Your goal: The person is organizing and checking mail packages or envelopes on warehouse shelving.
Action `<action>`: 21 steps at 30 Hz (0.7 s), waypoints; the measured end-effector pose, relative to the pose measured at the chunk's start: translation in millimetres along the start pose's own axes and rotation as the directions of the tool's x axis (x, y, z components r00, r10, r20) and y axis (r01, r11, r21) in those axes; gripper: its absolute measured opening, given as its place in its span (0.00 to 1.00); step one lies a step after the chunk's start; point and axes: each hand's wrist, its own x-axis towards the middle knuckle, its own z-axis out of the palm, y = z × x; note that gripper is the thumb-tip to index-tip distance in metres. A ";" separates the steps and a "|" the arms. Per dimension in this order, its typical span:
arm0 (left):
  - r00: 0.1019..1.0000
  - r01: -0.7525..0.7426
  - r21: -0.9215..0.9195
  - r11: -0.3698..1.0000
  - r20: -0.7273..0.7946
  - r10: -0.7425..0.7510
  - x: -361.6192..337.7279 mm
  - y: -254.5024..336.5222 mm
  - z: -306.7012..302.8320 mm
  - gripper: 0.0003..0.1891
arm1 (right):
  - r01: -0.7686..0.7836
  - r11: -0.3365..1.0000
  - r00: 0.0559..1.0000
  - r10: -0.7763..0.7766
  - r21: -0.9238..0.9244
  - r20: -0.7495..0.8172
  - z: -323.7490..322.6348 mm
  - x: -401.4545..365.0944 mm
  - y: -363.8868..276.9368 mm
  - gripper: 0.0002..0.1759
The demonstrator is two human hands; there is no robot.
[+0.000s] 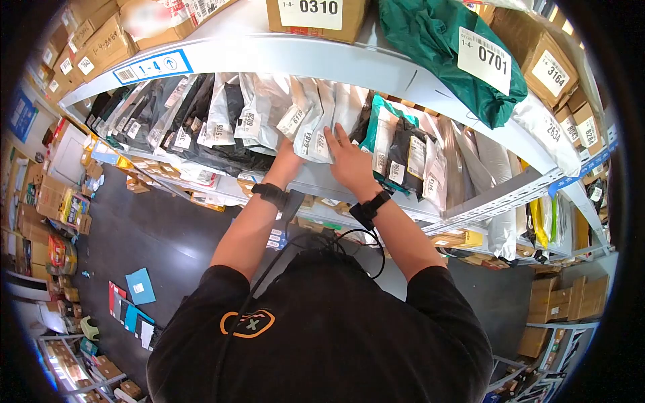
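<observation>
White plastic mailing bags (304, 107) stand packed upright on the middle shelf, their number labels facing me. My left hand (287, 161) reaches in at the lower edge of the bag labelled 6719, and its fingers are hidden behind the plastic. Beside it is a bag labelled 6484 (307, 142). My right hand (351, 163) lies against the right side of this group, fingers stretched and apart, touching a white bag whose label is partly covered. To its right stand a teal-edged bag (381, 131) and a black bag labelled 9196 (398, 158).
The shelf's upper beam (255, 50) runs just above the bags. A green parcel labelled 0701 (443, 54) hangs over its edge, near a carton labelled 0310 (319, 30). Flat parcels (140, 287) lie on the floor at left. A dark cable (269, 269) runs across my body.
</observation>
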 end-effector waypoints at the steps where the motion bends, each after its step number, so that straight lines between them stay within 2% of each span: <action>1: 1.000 0.002 0.030 1.000 0.006 -0.002 -2.3 2.0 0.9 0.24 | 0.005 1.000 1.000 -0.005 0.000 0.008 -0.3 0.1 -0.3 0.50; 3: 1.000 0.004 0.092 0.996 0.014 -0.006 -8.0 4.4 1.1 0.23 | 0.014 1.000 1.000 -0.014 -0.001 0.003 -5.0 -1.3 -3.3 0.50; 5: 0.991 -0.131 0.236 0.963 0.067 0.119 0.1 -15.5 -19.0 0.24 | 0.023 1.000 1.000 -0.023 0.000 -0.005 -5.9 -1.1 -5.8 0.50; 8: 0.961 -0.268 0.424 0.865 0.181 0.209 4.1 -28.2 -31.3 0.23 | 0.029 1.000 0.999 -0.029 -0.003 -0.025 -2.7 -0.1 -10.0 0.51; 12: 0.965 -0.262 0.601 0.755 0.191 0.182 -27.8 9.9 7.8 0.22 | 0.028 1.000 0.998 -0.029 -0.012 -0.048 2.1 2.9 -12.8 0.51; 15: 0.972 -0.234 0.598 0.766 0.159 0.172 -36.2 20.0 17.5 0.20 | 0.033 0.999 0.997 -0.034 -0.013 -0.063 7.1 3.4 -11.4 0.51; 18: 0.961 -0.276 0.604 0.748 0.197 0.196 -39.1 21.2 15.6 0.20 | 0.027 1.000 0.998 -0.027 -0.010 -0.060 9.5 4.8 -11.6 0.51; 21: 0.981 -0.131 0.205 0.970 0.165 0.097 -24.0 2.0 -1.9 0.19 | 0.006 1.000 0.997 -0.008 -0.026 -0.075 13.1 6.5 -14.2 0.51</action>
